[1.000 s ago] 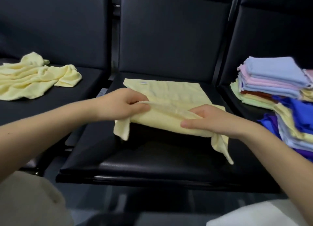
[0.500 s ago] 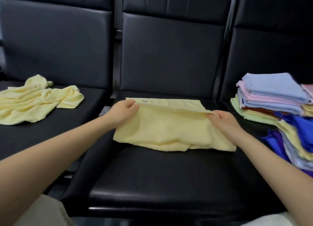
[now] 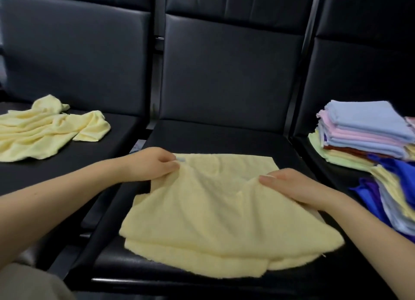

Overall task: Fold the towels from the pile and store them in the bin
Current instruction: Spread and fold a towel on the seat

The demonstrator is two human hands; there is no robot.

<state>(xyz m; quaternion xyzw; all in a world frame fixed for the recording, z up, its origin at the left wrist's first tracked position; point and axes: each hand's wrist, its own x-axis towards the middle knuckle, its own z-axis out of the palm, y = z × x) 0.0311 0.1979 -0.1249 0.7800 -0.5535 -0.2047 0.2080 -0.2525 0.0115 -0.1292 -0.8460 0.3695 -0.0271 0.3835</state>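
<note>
The yellow towel [image 3: 215,212] lay on the middle seat [image 3: 224,138], already doubled, with layered edges showing along its near side. The left hand [image 3: 152,165] pinched its far left corner between thumb and curled fingers, right by a small pale tag. The right hand [image 3: 289,185] gripped a bunched ridge of cloth near the far right side, thumb on top and fingers curled under the fabric.

The step in hand looked like the next fold of this towel. To do it well, both hands would want matching holds on the two far corners; the right grip sat inboard of the corner, and the cloth sagged and creased between the hands. Pulling the edge taut first, then laying it straight onto the near edge, should keep the layers square. The lower layers splayed unevenly at the front, so a flat smoothing pass would help before any further fold.

More unfolded yellow towels [image 3: 45,131] lay crumpled on the left seat. A stack of folded ones [image 3: 363,129] in blue, pink and other colours sat on the right seat. No bin was in view.
</note>
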